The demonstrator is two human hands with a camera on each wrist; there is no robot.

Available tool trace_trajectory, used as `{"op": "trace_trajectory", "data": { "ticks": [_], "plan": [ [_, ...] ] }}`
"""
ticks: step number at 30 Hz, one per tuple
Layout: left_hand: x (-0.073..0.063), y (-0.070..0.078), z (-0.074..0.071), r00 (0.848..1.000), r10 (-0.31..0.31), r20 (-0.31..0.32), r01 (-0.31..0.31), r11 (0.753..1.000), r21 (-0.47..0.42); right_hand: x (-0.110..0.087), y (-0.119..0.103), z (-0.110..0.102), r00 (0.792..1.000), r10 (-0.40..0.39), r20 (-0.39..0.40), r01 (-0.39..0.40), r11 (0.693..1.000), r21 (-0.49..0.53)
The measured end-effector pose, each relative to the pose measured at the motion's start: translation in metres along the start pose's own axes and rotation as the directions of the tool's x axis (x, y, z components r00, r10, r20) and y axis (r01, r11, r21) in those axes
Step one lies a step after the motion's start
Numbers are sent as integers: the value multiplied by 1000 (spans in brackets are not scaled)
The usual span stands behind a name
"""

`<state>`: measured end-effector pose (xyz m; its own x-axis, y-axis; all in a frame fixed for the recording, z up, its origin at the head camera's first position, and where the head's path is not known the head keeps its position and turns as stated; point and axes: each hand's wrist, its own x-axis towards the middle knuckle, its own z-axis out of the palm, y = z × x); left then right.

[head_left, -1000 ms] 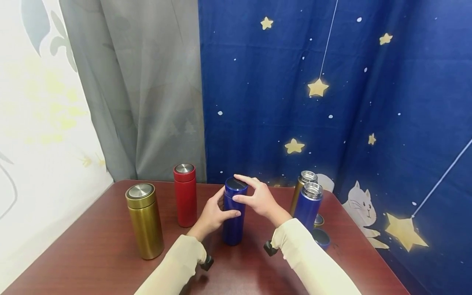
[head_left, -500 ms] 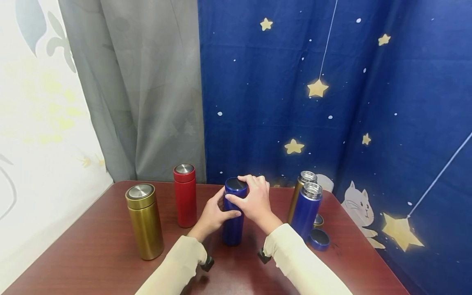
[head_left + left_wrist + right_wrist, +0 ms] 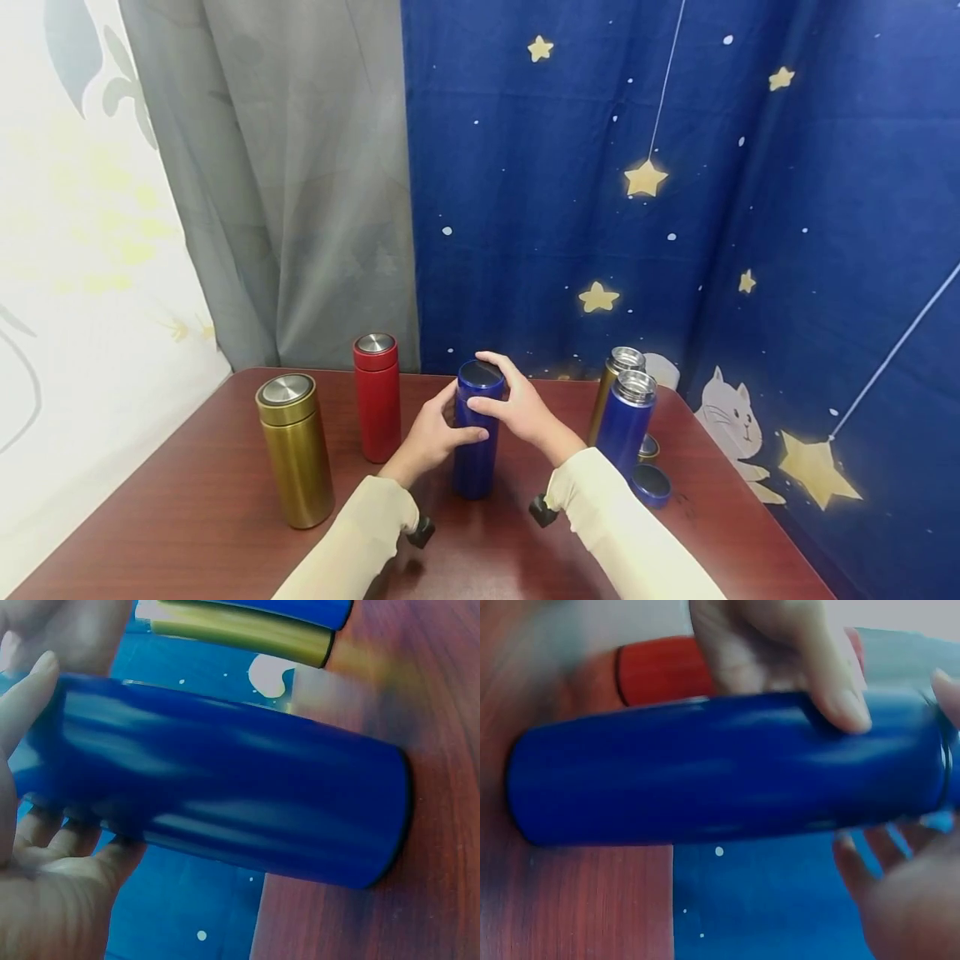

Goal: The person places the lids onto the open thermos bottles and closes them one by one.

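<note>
A blue thermos (image 3: 474, 475) with a dark-topped blue lid (image 3: 480, 375) stands upright in the middle of the table. My left hand (image 3: 429, 435) wraps its upper body, thumb across the front and the other fingers behind. At the lid, my right hand (image 3: 522, 408) grips with the thumb in front and fingertips over the far edge. In the left wrist view the thermos (image 3: 240, 780) fills the middle, its base on the wood. The right wrist view shows the left thumb on the thermos (image 3: 682, 780), while the right fingers lie around its top end.
Left of the hands stand a lidded gold thermos (image 3: 298, 467) and a lidded red thermos (image 3: 378, 408). To the right are an open-topped blue thermos (image 3: 624, 437) and a gold one (image 3: 602, 400) behind it, with a blue lid (image 3: 651, 483) and a gold lid (image 3: 648, 447) beside them.
My right hand turned inward around the lid, then swung back out to nearly its earlier pose. The left hand and the blue thermos have stayed in place.
</note>
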<state>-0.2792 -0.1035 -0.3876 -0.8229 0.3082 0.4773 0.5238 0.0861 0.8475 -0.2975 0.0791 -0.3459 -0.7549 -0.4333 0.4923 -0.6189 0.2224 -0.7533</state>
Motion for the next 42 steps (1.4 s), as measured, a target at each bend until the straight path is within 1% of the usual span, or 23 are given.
{"op": "trace_trajectory", "data": {
  "ticks": [1,3,4,7,12,16,17,20,22,24,25,27,28,30,32,34,35,37,38,40,42],
  "plan": [
    [2,-5,0,1000,-6,2,6,1000,-7,1,1,-2,999,-4,43,1,997,79],
    [4,-16,-1,1000,-10,6,10,1000,-22,2,3,-7,994,-27,108,6,983,183],
    [5,-20,-1,1000,-11,7,11,999,-30,3,3,-8,992,-36,119,11,980,197],
    [6,-24,-1,1000,1,15,0,999,-44,3,3,-11,993,-43,107,24,985,173],
    [6,-25,0,1000,2,-11,-2,999,-34,3,2,-10,999,-24,41,20,996,85],
    [4,-20,2,999,-27,-42,27,1000,-2,1,-2,-6,999,-5,-47,2,999,-51],
    [4,-18,3,999,-31,-45,31,999,6,1,-3,-5,997,0,-74,-6,996,-89],
    [-1,-2,4,999,-31,-44,32,999,18,-1,-6,0,988,9,-154,-39,980,-194],
    [-4,7,4,999,-25,-45,26,999,29,-3,-8,4,980,10,-201,-60,968,-244],
    [-6,14,5,999,-8,-50,10,999,33,-4,-9,8,969,4,-247,-77,955,-286],
    [-6,12,5,998,-5,-55,6,999,32,-5,-9,10,963,-5,-269,-81,948,-309],
    [-5,3,6,998,19,-68,-18,1000,18,-6,-11,15,950,-35,-311,-80,934,-348],
    [-4,-3,6,997,33,-73,-32,999,12,-6,-12,18,941,-57,-333,-76,925,-372],
    [-2,-12,7,996,36,-85,-36,999,-3,-7,-14,23,921,-102,-376,-69,908,-414],
    [-3,-9,7,995,39,-93,-39,999,5,-7,-16,27,903,-142,-406,-65,888,-454],
    [-6,1,8,995,31,-94,-29,999,21,-7,-16,30,891,-163,-424,-71,873,-483],
    [-7,6,9,995,30,-96,-27,999,27,-6,-16,31,889,-168,-426,-74,866,-495],
    [-9,16,9,995,40,-88,-37,999,36,-6,-16,32,892,-169,-419,-79,855,-512],
    [-9,15,8,995,46,-83,-43,998,36,-5,-16,31,896,-165,-412,-79,854,-514],
    [-6,5,7,996,48,-72,-46,999,23,-4,-15,28,912,-146,-384,-75,860,-504],
    [-4,-4,5,998,42,-51,-42,999,3,-4,-15,24,938,-109,-329,-57,887,-458]
  ]
}}
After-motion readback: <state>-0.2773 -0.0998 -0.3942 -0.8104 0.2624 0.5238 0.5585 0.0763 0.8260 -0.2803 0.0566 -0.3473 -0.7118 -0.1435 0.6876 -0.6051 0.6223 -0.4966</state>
